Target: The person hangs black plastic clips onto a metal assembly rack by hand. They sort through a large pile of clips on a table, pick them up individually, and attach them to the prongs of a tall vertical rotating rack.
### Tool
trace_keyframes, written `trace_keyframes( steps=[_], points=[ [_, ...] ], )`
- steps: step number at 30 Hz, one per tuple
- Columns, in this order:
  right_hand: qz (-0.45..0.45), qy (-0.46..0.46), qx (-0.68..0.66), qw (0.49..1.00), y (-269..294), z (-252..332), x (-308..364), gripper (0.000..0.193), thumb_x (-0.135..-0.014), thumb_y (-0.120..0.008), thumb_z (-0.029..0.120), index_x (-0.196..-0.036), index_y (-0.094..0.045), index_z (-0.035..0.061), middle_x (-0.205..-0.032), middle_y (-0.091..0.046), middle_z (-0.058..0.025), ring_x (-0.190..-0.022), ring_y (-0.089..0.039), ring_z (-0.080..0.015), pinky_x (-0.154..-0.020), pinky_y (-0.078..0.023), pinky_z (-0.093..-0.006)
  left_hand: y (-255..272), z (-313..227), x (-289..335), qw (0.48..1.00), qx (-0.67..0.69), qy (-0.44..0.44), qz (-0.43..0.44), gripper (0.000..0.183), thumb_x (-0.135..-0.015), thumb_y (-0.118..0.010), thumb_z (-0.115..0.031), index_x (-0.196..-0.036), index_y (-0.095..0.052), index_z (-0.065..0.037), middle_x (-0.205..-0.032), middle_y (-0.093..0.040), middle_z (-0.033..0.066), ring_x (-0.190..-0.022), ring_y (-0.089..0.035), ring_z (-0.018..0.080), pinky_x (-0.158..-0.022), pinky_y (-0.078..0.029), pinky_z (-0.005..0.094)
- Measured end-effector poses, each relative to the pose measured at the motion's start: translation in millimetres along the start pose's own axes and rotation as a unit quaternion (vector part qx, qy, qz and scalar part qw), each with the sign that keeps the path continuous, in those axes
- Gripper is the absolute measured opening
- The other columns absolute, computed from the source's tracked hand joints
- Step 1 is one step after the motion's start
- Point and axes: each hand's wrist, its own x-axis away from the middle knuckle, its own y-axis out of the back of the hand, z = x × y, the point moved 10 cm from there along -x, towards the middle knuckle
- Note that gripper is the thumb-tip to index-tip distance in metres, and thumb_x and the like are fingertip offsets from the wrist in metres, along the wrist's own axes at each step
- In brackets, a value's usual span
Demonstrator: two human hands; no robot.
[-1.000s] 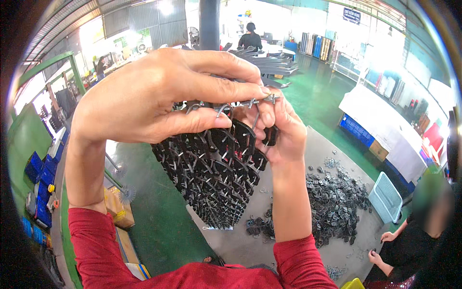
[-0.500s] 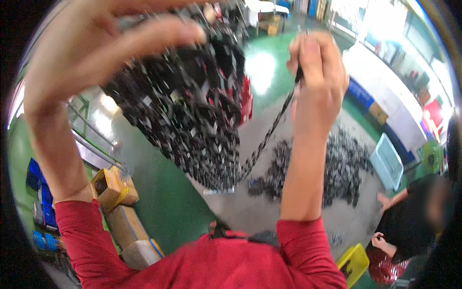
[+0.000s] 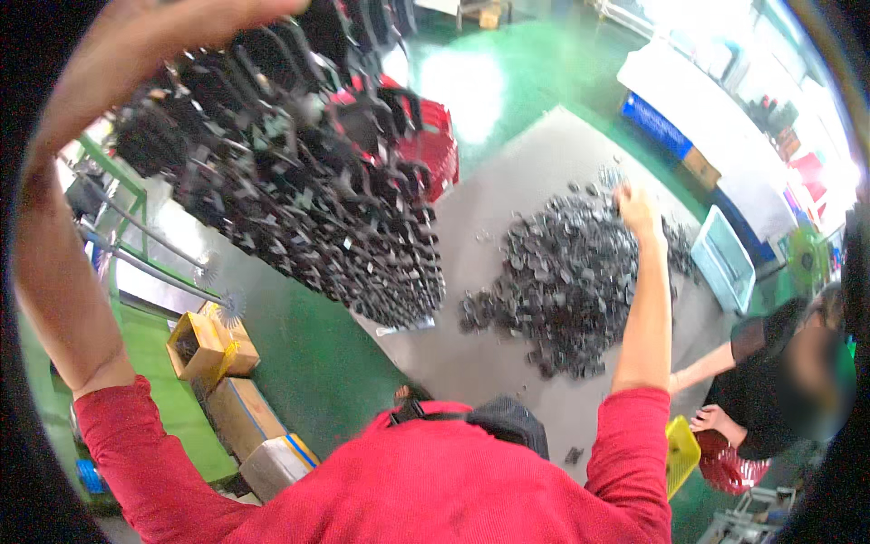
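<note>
Black hooked pieces (image 3: pixel 308 190) hang in dense rows left of the loose black heap (image 3: pixel 571 272), apparently much done; the heap, on the grey worktop (image 3: pixel 507 172), is plainly left over; the right hand (image 3: pixel 640 216) is at the heap's far edge, its grip unclear; the left hand (image 3: pixel 172 34), up-left of the heap, is cropped, closure untellable.
</note>
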Motion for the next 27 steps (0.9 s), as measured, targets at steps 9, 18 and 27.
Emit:
trace_keyframes(
  steps=[9, 18, 27],
  points=[
    [0.139, 0.297, -0.578, 0.747, 137.3, 282.1, 55.2, 0.035, -0.091, -0.050, 0.024, -0.113, -0.054, -0.0026, -0.106, -0.060, -0.0121, -0.096, -0.059, -0.0210, -0.083, -0.047, -0.0326, -11.7, 0.4, 1.2, 0.998, 0.068, -0.004, 0.004, 0.062, -0.079, -0.056, -0.036, -0.129, -0.042, -0.001, -0.129, -0.047, 0.0162, -0.118, -0.046, 0.0310, -0.100, -0.034, 0.0393],
    [0.323, 0.465, -0.739, 0.365, 176.8, 405.0, 84.1, 0.038, -0.091, -0.046, 0.037, -0.102, -0.049, 0.0004, -0.100, -0.057, -0.0112, -0.100, -0.054, -0.0218, -0.086, -0.042, -0.0338, 4.3, -3.5, 1.9, 0.995, 0.080, -0.019, -0.049, 0.062, -0.074, -0.065, -0.039, -0.124, -0.048, -0.005, -0.124, -0.050, 0.0138, -0.116, -0.047, 0.0319, -0.097, -0.038, 0.0403],
    [0.242, 0.391, -0.823, 0.335, 185.9, 393.0, 84.5, 0.027, -0.091, -0.051, 0.029, -0.092, -0.055, 0.0022, -0.072, -0.049, 0.0012, -0.066, -0.046, -0.0088, -0.058, -0.038, -0.0219, -1.2, -7.0, -0.9, 0.990, 0.121, -0.056, -0.046, 0.049, -0.078, -0.063, -0.033, -0.119, -0.056, -0.008, -0.118, -0.053, 0.0155, -0.105, -0.054, 0.0329, -0.088, -0.044, 0.0383]
  ],
)
